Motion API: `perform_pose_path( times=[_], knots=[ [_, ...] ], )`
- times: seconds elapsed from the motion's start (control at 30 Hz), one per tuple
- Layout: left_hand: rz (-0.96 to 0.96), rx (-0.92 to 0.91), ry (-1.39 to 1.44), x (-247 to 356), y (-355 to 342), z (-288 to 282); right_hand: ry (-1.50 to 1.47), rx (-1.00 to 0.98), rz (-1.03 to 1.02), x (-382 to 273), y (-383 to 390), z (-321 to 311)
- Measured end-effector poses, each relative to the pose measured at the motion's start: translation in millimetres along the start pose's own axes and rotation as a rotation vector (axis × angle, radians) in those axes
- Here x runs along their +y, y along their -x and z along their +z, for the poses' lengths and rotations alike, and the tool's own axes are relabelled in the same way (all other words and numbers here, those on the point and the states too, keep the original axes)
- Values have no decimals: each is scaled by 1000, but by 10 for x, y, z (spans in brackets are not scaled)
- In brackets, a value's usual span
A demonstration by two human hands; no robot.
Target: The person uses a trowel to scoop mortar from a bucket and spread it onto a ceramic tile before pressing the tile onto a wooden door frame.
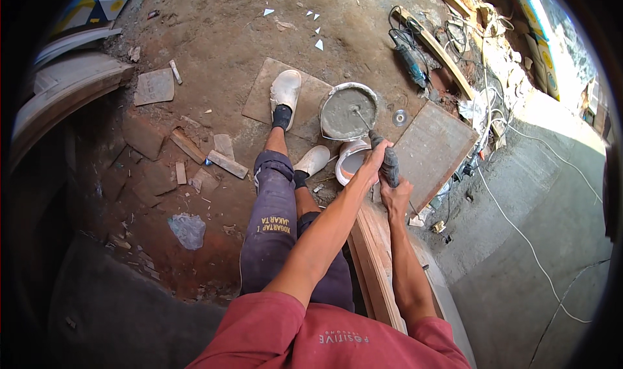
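Both my hands grip a dark power drill [390,168] in front of me. My left hand [378,156] wraps round its front part, and my right hand [397,194] is closed on its rear handle. From the drill a thin metal mixing rod [364,119] slants down into wet grey cement mix [347,111]. The mix nearly fills a white bucket [322,124] with a splattered rim. The rod's lower end is hidden in the mix. Just nearer, a smaller white bucket [340,172] stands partly behind my left forearm; its contents are hard to make out.
A flat board [438,152] lies to the right, beside a round metal disc [400,117]. Farther off are a teal angle grinder [410,61] and a long timber [441,54]. A white cable [519,229] crosses the grey floor. Wood scraps [227,164] and broken slabs [144,135] litter the left.
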State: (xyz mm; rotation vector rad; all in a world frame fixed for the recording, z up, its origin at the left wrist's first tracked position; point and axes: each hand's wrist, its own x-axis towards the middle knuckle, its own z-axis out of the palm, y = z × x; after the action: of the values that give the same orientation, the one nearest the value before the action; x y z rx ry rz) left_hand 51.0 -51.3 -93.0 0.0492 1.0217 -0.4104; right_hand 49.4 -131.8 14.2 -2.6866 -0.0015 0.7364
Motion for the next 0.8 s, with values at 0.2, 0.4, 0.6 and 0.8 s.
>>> perform_pose_path(
  times=[0.2,0.4,0.6,0.8],
  knots=[
    [-22,67,63,-41,65,20,23,-57,31,-44,47,-31],
    [34,151,59,-199,0,-33,48,-53,16,5,93,-8],
    [26,117,82,-264,-135,-176,59,-77,51,23,132,43],
    [68,162,42,-340,-105,-161,47,-91,80,133,175,9]
  ],
)
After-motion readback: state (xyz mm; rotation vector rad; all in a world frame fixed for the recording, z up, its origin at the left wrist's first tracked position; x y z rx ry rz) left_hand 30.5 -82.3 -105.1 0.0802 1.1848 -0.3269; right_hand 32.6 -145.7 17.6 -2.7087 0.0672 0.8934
